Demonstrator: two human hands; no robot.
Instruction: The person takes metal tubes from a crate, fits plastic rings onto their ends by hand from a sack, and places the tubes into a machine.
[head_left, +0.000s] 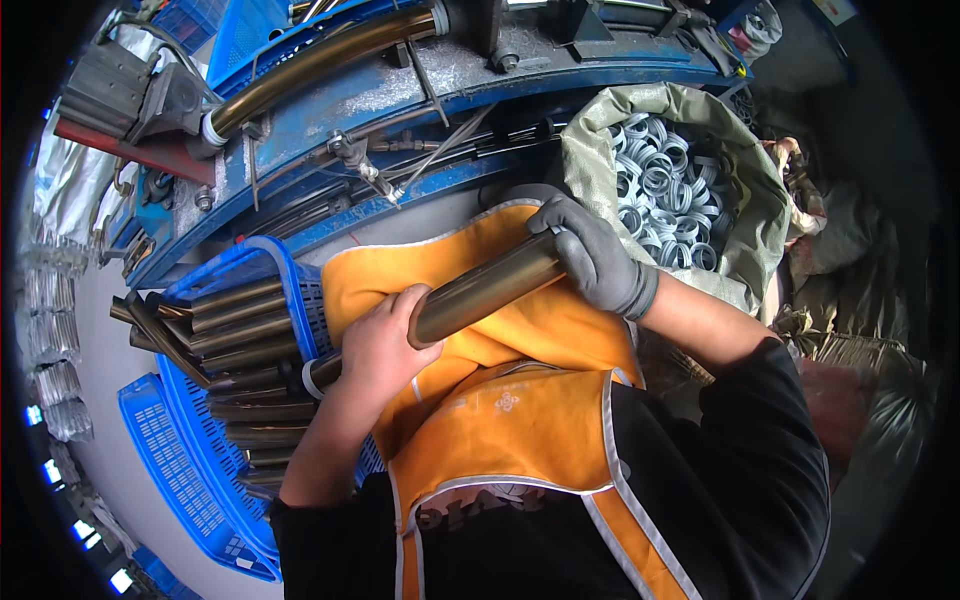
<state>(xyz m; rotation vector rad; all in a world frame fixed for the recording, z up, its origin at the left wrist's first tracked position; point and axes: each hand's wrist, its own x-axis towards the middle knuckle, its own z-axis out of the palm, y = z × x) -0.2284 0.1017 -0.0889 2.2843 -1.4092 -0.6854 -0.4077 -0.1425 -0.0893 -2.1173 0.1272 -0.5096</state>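
Sack of metal rings, blue workbench

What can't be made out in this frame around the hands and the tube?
Head view only:
- Bronze tube: its far end is covered by the gloved right hand, its near end by the bare left hand.
- Blue crate: the stacked tubes hide its floor.
- Sack of metal rings: contents below the top layer hidden.

Held tube: smooth bronze-toned metal with a glossy sheen | right hand: matt grey knit glove | left hand: bare | apron: orange cloth, matt | crate at left: blue plastic mesh | sack, upper right: coarse woven fabric holding shiny silver metal rings | machine frame, top: blue-painted metal, scuffed.
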